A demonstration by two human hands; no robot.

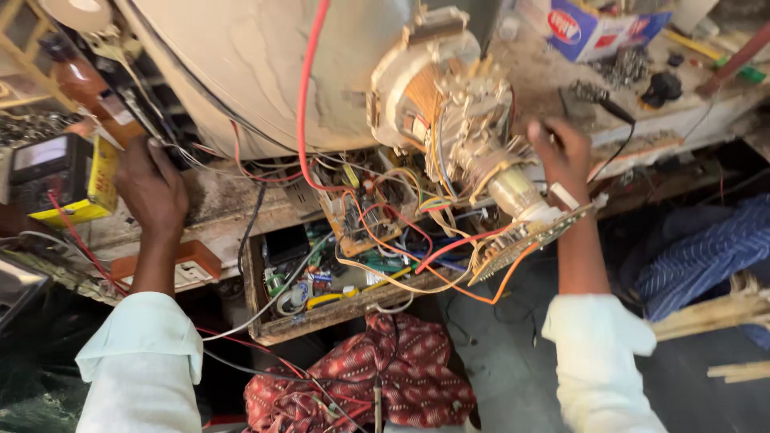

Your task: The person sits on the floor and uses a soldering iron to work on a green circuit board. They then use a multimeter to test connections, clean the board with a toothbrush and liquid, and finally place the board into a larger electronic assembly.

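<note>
I saw a blue-and-white box (589,28) at the bench's far end. A black-and-yellow meter (56,178) with a grey screen (38,152) stood at left.

Pale mint sleeves (144,353) rolled above both bare forearms

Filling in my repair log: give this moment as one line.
left hand: on wires beside picture tube | right hand: at small circuit board on tube neck | yellow multimeter: left

Grey picture tube (265,72) lying tilted, its copper-wound neck (449,120) pointing down-right; small circuit board (529,240) fitted on the neck's end.
</note>
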